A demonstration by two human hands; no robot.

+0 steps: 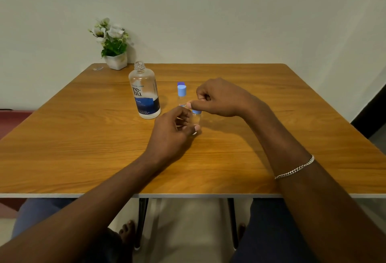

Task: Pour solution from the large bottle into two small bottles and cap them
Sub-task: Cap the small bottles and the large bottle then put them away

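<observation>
The large clear bottle (144, 93) with a blue and white label stands uncapped at the table's middle left. A small clear bottle (182, 96) with a light blue cap stands to its right, and a darker blue cap (180, 83) shows just behind it. My left hand (174, 133) grips the body of a second small bottle (196, 121), which stands on the table. My right hand (219, 98) pinches that bottle's light blue cap (197, 112) from above. Much of this bottle is hidden by my fingers.
A white pot of artificial white flowers (113, 45) sits at the back left of the wooden table (271, 137), against the wall. A small clear item (98, 68) lies by the back left corner. My legs show under the near edge.
</observation>
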